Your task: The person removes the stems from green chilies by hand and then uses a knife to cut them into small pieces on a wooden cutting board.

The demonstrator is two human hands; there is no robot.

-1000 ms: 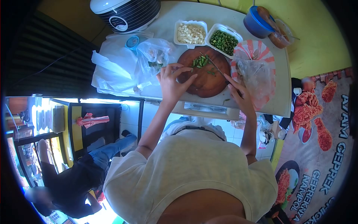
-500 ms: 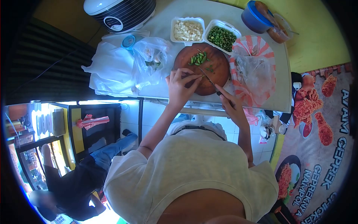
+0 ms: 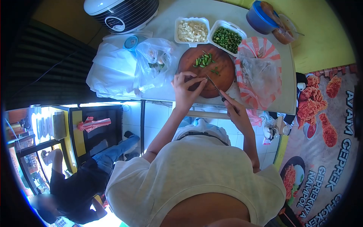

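Note:
A round wooden chopping board lies near the table's front edge. Whole green chilies are heaped on its upper half, and a few small cut green pieces lie below them. My right hand is closed round the handle of a knife, whose blade points up and left over the board. My left hand rests at the board's lower left with its fingers pinched together, close to the knife tip. Whatever sits between those fingertips is too small and hidden to make out.
Behind the board stand a white box of pale chopped pieces and a white box of cut green pieces. A red-striped plastic bag lies right, clear plastic bags left. A rice cooker and blue tub stand farther back. Another person is at lower left.
The knife and my right hand have shifted slightly down and right, while my left hand stays pinched on the board. At lower left the other person's arm has moved. The view has shifted a little.

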